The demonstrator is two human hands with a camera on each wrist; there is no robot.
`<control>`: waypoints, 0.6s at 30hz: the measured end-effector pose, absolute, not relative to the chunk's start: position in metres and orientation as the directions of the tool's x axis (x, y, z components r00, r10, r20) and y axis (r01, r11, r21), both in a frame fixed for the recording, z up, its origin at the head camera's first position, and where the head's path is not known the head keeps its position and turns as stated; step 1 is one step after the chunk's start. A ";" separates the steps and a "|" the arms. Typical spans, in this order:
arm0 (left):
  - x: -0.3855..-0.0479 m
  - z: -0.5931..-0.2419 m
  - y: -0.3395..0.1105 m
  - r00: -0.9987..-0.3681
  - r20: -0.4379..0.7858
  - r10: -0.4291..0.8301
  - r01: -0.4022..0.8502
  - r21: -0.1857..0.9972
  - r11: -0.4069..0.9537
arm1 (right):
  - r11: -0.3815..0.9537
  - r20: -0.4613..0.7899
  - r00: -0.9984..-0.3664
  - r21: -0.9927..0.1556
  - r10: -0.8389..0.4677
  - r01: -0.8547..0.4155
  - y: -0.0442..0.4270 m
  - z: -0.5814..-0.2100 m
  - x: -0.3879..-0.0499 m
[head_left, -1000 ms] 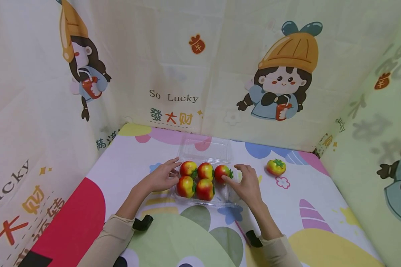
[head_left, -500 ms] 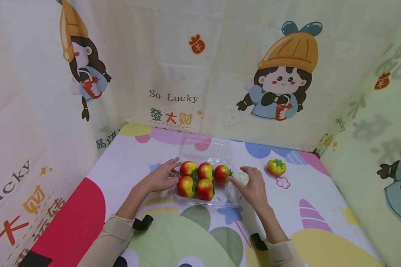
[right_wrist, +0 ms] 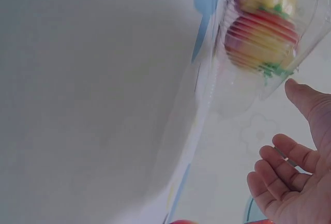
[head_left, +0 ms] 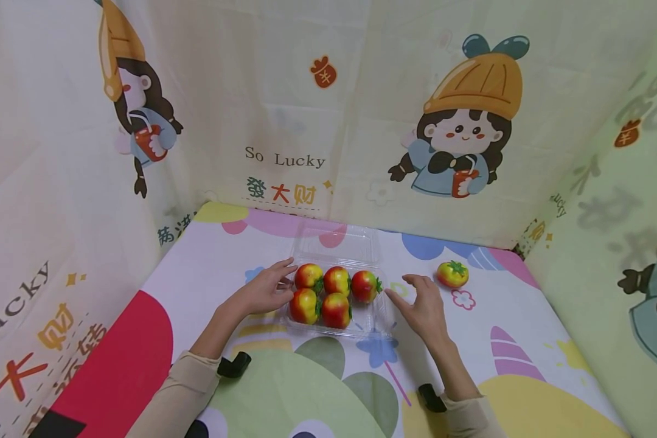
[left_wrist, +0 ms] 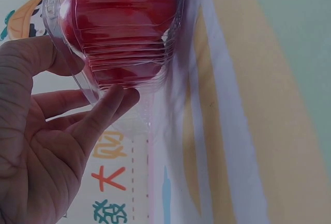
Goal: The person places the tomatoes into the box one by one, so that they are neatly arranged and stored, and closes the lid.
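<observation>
A clear plastic box (head_left: 336, 332) lies on the table with its hinged lid (head_left: 336, 244) folded back. Several red-and-yellow fruits with green leafy caps, among them the back right one (head_left: 364, 286), sit inside in two rows; the front right spot shows bare plastic. My left hand (head_left: 263, 291) holds the box's left rim, thumb over the edge and fingers against the ribbed side in the left wrist view. My right hand (head_left: 424, 307) hovers right of the box, apart from it, fingers spread with nothing between them. Another such fruit (head_left: 452, 275) lies beyond it on the table.
A cartoon-printed cloth (head_left: 531, 322) covers the table. Printed fabric walls (head_left: 361, 121) enclose the back and both sides. Black straps or mounts (head_left: 233, 365) sit at the wrists near the beige sleeves.
My right hand has let go of the back right fruit and moved right, away from the box towards the loose fruit. The left hand and the box have stayed in place.
</observation>
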State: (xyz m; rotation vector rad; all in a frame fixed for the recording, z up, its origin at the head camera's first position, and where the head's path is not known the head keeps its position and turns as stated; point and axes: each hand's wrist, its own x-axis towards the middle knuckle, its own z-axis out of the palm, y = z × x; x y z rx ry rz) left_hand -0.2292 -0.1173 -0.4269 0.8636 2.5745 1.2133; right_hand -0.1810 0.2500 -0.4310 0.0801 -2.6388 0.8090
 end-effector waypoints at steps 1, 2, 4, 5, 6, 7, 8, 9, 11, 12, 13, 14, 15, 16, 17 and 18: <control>-0.229 -0.427 -0.117 -0.818 0.091 0.568 0.432 0.749 0.502 | 0.834 0.370 -0.927 -0.528 0.056 -0.161 0.251 -0.431 -0.181; -0.229 -0.427 -0.118 -0.818 0.091 0.568 0.432 0.749 0.502 | 0.835 0.369 -0.928 -0.526 0.056 -0.159 0.253 -0.430 -0.181; -0.230 -0.427 -0.118 -0.818 0.091 0.569 0.432 0.750 0.501 | 0.836 0.369 -0.928 -0.526 0.059 -0.156 0.256 -0.429 -0.181; -0.230 -0.427 -0.118 -0.817 0.091 0.569 0.432 0.750 0.501 | 0.837 0.371 -0.927 -0.525 0.059 -0.156 0.258 -0.428 -0.181; -0.230 -0.427 -0.118 -0.817 0.091 0.570 0.433 0.749 0.501 | 0.838 0.373 -0.926 -0.522 0.061 -0.156 0.259 -0.428 -0.181; -0.229 -0.427 -0.117 -0.817 0.091 0.569 0.432 0.750 0.500 | 0.840 0.376 -0.924 -0.520 0.063 -0.154 0.261 -0.428 -0.181; -0.229 -0.427 -0.117 -0.817 0.091 0.570 0.431 0.752 0.499 | 0.842 0.381 -0.922 -0.517 0.065 -0.154 0.263 -0.428 -0.181; -0.229 -0.427 -0.117 -0.817 0.092 0.570 0.432 0.753 0.497 | 0.843 0.387 -0.920 -0.514 0.067 -0.155 0.265 -0.428 -0.182; -0.230 -0.427 -0.117 -0.816 0.093 0.571 0.432 0.754 0.494 | 0.847 0.397 -0.915 -0.508 0.070 -0.155 0.269 -0.428 -0.182; -0.230 -0.427 -0.117 -0.815 0.093 0.572 0.432 0.755 0.493 | 0.848 0.401 -0.913 -0.506 0.071 -0.156 0.271 -0.429 -0.182; -0.230 -0.427 -0.117 -0.815 0.093 0.572 0.432 0.756 0.492 | 0.848 0.410 -0.910 -0.504 0.071 -0.161 0.273 -0.429 -0.182; -0.230 -0.428 -0.117 -0.814 0.094 0.573 0.432 0.756 0.491 | 0.850 0.418 -0.906 -0.500 0.069 -0.167 0.275 -0.429 -0.183; -0.230 -0.428 -0.117 -0.814 0.095 0.573 0.433 0.756 0.490 | 0.851 0.427 -0.902 -0.496 0.068 -0.172 0.276 -0.429 -0.182; -0.230 -0.428 -0.118 -0.814 0.095 0.573 0.433 0.757 0.489 | 0.852 0.438 -0.897 -0.493 0.067 -0.177 0.278 -0.429 -0.183; -0.230 -0.428 -0.118 -0.814 0.096 0.573 0.434 0.756 0.490 | 0.852 0.445 -0.893 -0.492 0.067 -0.181 0.280 -0.429 -0.183; -0.230 -0.429 -0.118 -0.814 0.096 0.573 0.434 0.756 0.489 | 0.852 0.453 -0.889 -0.490 0.067 -0.185 0.281 -0.429 -0.183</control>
